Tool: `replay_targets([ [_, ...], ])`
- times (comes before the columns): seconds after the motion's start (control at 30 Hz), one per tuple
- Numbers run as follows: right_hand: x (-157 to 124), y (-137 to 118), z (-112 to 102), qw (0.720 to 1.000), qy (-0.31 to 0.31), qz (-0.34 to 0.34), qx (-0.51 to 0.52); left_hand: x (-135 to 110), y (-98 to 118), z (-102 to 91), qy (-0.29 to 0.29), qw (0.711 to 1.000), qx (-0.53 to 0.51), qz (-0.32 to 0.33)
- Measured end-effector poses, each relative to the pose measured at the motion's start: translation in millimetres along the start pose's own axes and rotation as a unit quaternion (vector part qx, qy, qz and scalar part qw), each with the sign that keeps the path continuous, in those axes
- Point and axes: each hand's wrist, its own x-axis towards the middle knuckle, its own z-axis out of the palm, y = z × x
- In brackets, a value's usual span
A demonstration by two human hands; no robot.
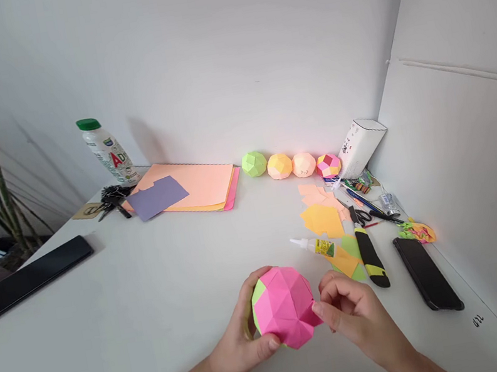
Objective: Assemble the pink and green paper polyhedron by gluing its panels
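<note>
A pink and green faceted paper ball (284, 306) is held just above the white table (154, 303) near its front edge. My left hand (241, 346) is wrapped round the ball's left and underside, thumb on the bottom. My right hand (353, 311) is curled, and its fingertips pinch the ball's right edge. A small glue bottle (314, 245) lies just behind the ball, beside yellow and green paper scraps (344, 259).
Several finished paper balls (279, 166) line the back wall beside a white box (358, 145). A stack of coloured paper (191, 186), keys (110, 199) and a bottle (108, 151) stand at back left. A utility knife (371, 255), scissors (362, 215), pens and a phone (428, 273) lie at right.
</note>
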Motion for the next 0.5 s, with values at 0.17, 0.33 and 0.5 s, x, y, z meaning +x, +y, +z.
replay_targets([
  [0.17,0.4,-1.9,-0.5,1.0,0.004,0.014,-0.007,-1.8,-5.9,-3.3,-0.006,1.0,-0.003,-0.001],
  [0.33,0.4,-0.4,-0.9,0.999,-0.004,0.035,0.007,-2.3,-11.1,-5.6,-0.016,1.0,-0.02,-0.01],
  [0.5,0.7,2.3,-2.6,0.997,-0.018,0.071,0.029,-0.9,-6.1,-3.7,-0.023,0.998,-0.039,-0.034],
])
